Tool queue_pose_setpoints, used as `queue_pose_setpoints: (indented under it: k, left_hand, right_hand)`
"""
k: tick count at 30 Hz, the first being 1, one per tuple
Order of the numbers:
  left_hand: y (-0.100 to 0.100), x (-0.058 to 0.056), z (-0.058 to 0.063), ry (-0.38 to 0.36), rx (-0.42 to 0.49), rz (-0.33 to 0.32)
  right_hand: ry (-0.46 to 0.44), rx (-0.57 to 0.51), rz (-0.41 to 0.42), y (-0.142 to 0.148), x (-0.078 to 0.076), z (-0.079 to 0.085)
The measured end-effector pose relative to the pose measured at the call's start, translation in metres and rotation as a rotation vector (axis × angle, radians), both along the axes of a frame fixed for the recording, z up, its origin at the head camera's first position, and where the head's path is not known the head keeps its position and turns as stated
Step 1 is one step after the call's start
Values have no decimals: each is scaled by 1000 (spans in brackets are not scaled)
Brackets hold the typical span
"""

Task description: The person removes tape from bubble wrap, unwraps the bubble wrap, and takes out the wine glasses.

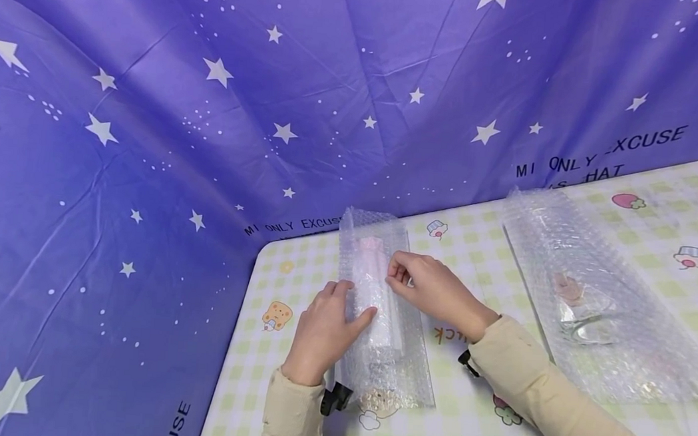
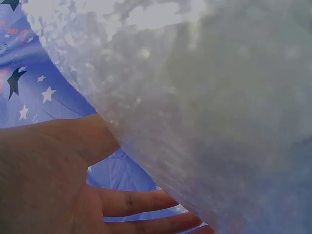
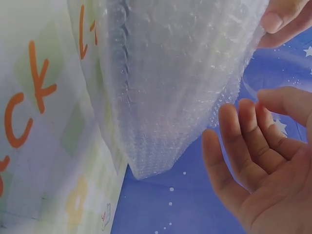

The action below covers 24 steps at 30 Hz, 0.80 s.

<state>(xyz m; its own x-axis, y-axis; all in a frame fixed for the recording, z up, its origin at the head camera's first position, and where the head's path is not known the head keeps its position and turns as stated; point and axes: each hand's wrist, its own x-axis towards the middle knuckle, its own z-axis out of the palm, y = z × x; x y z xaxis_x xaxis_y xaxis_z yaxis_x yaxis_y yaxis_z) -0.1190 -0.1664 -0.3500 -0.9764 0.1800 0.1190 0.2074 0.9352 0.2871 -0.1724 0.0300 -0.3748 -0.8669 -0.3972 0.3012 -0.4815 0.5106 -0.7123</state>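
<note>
A pale bottle-shaped item with a pink top [image 1: 371, 246] lies inside a sheet of clear bubble wrap [image 1: 414, 375] on the table. My left hand [image 1: 324, 326] grips the wrapped item from its left side, thumb across the front and fingers along the left edge. In the left wrist view the wrap [image 2: 209, 97] hides the fingertips. At the wrap's upper right is my right hand [image 1: 426, 283], its fingers loosely bent. The right wrist view shows that hand [image 3: 263, 161] beside the wrap [image 3: 170, 83] with nothing clearly visible in it. A faint clear curve shows near its thumb.
To the right lies a larger bubble-wrap bundle [image 1: 607, 314] with a clear glass-like object and something pinkish inside. A checked tablecloth [image 1: 292, 368] covers the table. Behind and to the left hangs a purple star-printed cloth [image 1: 166, 167], close to the table edge.
</note>
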Motion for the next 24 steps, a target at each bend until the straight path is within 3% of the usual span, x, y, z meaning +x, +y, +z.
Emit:
queue_pose_setpoints:
  k: [24]
  left_hand:
    - [-14, 2, 11, -1, 72, 12]
  right_hand:
    - [-12, 18, 10, -9, 6, -3]
